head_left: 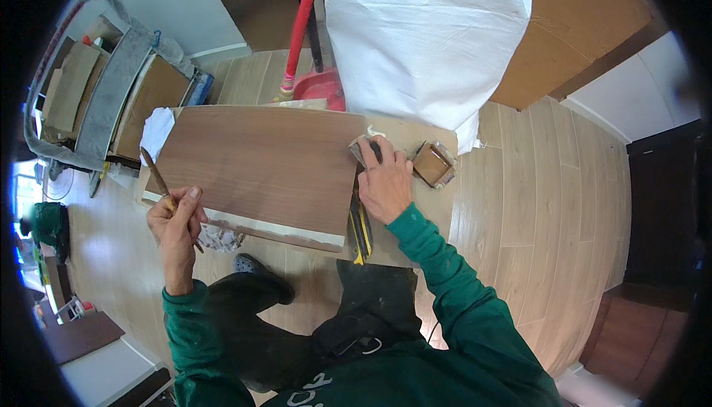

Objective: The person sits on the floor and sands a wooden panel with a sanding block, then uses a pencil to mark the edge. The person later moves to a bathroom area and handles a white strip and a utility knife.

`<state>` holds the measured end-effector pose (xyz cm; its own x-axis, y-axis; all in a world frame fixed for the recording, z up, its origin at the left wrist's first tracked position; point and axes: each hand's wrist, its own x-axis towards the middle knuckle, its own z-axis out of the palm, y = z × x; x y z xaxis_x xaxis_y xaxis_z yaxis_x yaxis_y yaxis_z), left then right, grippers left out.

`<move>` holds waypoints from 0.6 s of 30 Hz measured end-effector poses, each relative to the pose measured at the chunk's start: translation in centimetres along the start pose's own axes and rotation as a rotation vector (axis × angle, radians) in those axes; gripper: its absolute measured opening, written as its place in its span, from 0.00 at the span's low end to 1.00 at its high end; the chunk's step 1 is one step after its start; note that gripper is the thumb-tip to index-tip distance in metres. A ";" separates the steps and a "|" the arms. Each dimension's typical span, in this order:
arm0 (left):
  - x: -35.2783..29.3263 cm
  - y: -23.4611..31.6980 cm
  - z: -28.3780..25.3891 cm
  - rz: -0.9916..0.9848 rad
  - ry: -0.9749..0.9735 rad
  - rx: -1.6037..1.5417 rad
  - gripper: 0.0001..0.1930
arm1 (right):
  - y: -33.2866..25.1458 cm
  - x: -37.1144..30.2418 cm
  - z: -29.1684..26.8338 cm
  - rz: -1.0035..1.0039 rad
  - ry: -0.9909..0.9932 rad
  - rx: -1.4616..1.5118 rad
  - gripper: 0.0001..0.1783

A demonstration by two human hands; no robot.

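My left hand is closed round a thin brown, brush-like stick, held upright at a tilt over the left front of a wood-grain panel. A pale strip runs along the panel's near edge. At the panel's far right corner, my right hand has its fingers curled on a small greyish piece, partly hidden by them; its kind is unclear. Just right of that hand sits a small square container with brown contents. Yellow-and-black cutter-like tools lie below the right hand, against the panel's right edge.
The panel rests on a beige board. A white crumpled cloth lies at its left corner, and another bundle below its front edge. Beyond stand a white-covered bulk, a red pole and a pink dustpan. A loaded cart is far left.
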<state>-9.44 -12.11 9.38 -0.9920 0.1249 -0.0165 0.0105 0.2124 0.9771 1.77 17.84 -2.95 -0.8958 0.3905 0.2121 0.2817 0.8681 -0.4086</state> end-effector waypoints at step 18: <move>-1.3 -0.2 -2.8 0.011 0.006 0.025 0.08 | 0.2 3.6 0.9 0.074 0.009 0.020 0.27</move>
<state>-8.52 -15.04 9.79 -0.9925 0.1221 -0.0042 0.0248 0.2348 0.9717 -1.74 19.16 -3.10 -0.8698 0.4559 0.1886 0.3397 0.8306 -0.4414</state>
